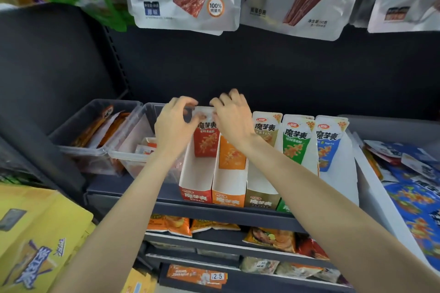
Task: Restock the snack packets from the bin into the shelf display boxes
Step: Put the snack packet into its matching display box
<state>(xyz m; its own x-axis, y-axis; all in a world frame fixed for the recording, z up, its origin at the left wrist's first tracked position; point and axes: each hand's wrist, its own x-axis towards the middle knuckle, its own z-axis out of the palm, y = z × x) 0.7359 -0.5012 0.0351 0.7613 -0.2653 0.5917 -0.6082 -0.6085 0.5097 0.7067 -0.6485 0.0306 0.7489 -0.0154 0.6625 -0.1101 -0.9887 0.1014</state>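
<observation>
Both hands are pinching the red packets' top edge, left hand (pixel 172 123) and right hand (pixel 234 119) just above the red box (pixel 196 194).

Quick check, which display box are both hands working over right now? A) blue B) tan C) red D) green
C: the left hand and right hand both meet at the top edge of the packets standing in the red display box, leftmost in the row.
</observation>
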